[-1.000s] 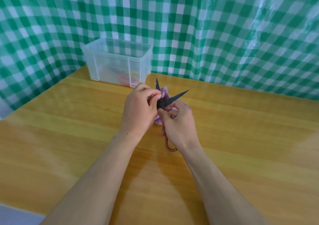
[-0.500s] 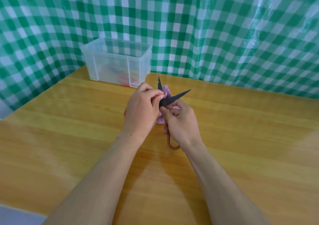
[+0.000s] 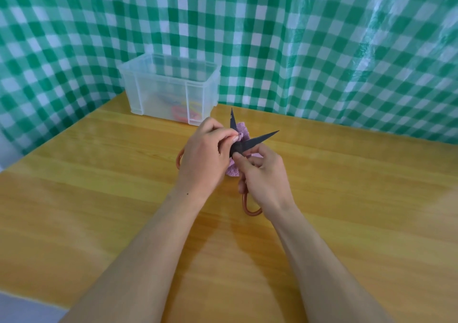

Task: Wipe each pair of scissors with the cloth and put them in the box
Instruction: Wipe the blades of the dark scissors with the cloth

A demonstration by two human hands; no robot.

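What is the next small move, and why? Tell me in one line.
Probably slide the purple cloth, pinched by the left hand near the pivot, outward along the more upright blade to its tip. The scissors are spread open in the right hand, both dark blades bare past the cloth, so wiping looks unfinished; the box can wait.

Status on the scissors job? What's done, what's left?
Done: coloured handles show through the box wall, so some pairs look boxed; count unclear. In hand: right hand holds the open scissors while left hand pinches the cloth on a blade. Left: finish wiping, box this pair; no other pairs visible on the table.
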